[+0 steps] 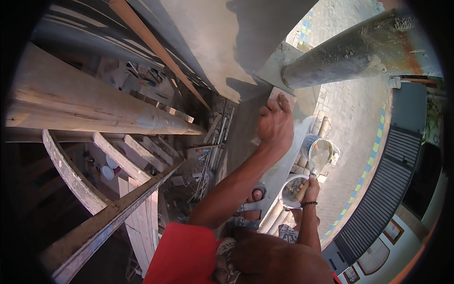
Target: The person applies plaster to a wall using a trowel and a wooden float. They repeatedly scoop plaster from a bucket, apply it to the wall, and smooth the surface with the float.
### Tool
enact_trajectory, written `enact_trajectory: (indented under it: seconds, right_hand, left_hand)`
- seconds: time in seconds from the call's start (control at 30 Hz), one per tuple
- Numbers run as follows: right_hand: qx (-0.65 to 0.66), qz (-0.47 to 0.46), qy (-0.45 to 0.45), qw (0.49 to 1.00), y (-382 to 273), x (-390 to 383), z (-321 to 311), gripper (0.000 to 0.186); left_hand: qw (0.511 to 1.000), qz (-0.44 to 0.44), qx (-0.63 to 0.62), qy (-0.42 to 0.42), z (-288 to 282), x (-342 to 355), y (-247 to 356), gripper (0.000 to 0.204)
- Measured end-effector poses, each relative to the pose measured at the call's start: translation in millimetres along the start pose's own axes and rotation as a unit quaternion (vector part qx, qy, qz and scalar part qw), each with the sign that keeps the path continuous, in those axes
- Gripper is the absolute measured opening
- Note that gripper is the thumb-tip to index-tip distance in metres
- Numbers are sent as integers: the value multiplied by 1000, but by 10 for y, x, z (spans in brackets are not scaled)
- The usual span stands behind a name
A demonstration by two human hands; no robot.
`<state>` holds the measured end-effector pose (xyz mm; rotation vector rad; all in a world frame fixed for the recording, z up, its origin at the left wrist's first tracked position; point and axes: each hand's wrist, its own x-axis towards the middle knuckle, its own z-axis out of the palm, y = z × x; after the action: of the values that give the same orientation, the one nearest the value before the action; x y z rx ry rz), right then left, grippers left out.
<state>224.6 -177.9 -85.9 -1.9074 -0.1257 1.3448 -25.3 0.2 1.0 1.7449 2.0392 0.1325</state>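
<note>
My left hand [276, 118] reaches forward with its fingers curled over a pale flat block [289, 98], pressing it on the smooth grey cement surface [299, 137]. Part of the block lies hidden under the fingers, which carry grey smears. Lower on the right, my right hand [309, 190] is closed around the wooden handle of a trowel [319, 163]. Its shiny blade points away from me, in front of a blue and white bucket [309, 142]. Beside that hand is a white bucket [283, 193] with greyish stuff inside.
A thick, cement-spattered round pole [350, 57] slants in from the upper right. Bamboo poles [274, 218] lie beneath the buckets. On the left, a large bamboo pole [109, 113] and wooden beams [118, 203] stand over a cluttered lower area. A dark slatted gate [383, 189] borders the paving.
</note>
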Motion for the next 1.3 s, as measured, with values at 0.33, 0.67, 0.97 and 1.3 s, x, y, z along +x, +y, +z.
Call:
enact_trajectory:
  seconds: [0.33, 0.67, 0.97, 1.3]
  right_hand:
    - [5, 1, 8, 1000, 13, 33, -238, 18]
    - [-13, -4, 3, 1000, -2, 78, -229, 20]
    - [11, -3, 4, 1000, 66, 110, -270, 19]
    - [9, -16, -3, 1000, 34, 94, -229, 18]
  left_hand:
    - [995, 60, 71, -37, 334, -767, 202, 53]
    - [999, 40, 23, 10, 66, -83, 153, 60]
    - [984, 89, -119, -102, -404, -870, -90, 51]
    - [850, 44, -522, -61, -61, 159, -1000, 51]
